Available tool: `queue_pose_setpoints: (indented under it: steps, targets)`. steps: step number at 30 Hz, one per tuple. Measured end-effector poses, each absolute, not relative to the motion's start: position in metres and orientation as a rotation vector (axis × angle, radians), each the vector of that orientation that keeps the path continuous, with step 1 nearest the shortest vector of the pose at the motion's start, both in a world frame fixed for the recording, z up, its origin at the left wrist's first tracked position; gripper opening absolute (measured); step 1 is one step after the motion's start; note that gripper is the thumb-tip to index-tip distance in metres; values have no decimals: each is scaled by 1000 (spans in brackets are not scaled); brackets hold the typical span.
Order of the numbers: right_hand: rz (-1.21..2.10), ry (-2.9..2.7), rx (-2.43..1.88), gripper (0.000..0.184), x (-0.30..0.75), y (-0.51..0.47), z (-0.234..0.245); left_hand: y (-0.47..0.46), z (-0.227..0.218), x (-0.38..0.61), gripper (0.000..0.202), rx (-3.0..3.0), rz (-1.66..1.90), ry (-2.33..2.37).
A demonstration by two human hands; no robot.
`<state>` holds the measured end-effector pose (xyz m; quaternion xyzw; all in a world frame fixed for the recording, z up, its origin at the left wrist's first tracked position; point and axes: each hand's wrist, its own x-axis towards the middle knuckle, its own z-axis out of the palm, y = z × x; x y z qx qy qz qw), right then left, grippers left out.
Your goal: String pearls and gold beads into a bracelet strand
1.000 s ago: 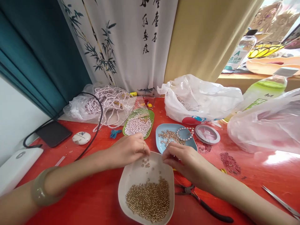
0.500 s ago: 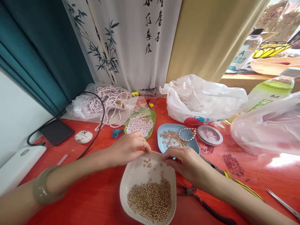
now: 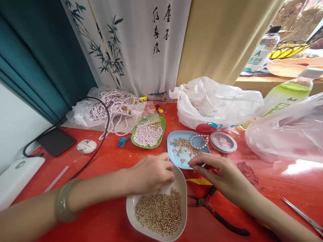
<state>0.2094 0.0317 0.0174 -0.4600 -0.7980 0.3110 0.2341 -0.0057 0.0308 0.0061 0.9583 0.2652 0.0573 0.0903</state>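
My left hand is over the upper part of a white dish, its fingers curled in and partly hidden. Many small gold beads fill the dish's near half. My right hand is at the near edge of a blue plate, thumb and fingertips pinched together. Whatever either hand holds is too small or hidden to make out. On the blue plate are scattered gold beads and a beaded bracelet. Beyond my left hand, a green plate bears pearl beads.
Pliers lie right of the dish, with scissors farther right. A thread spool, plastic bags and a bottle stand behind. Pearl strands, a black cable, earbud case and phone are left.
My left hand has moved right and nearer, over the dish's upper part. My right hand has left the dish rim and moved right to the blue plate's near edge. The view has shifted slightly.
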Motion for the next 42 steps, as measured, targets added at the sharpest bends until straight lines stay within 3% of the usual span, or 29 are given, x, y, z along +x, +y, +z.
queue_pose_setpoints:
  steps: [10,21,37,42]
  targets:
    - [896,-2186,-1242,15,214,30,11,28,14,-18,12,2721,63,885]
    - [841,-1860,-1395,19,228,37,7,48,27,4,16,2674,302,1017]
    - [865,-1853,-1319,19,233,42,-3,83,22,42,15,2785,-100,942]
    - [692,-2005,-1257,17,230,43,-4,82,26,44,15,2788,-143,939]
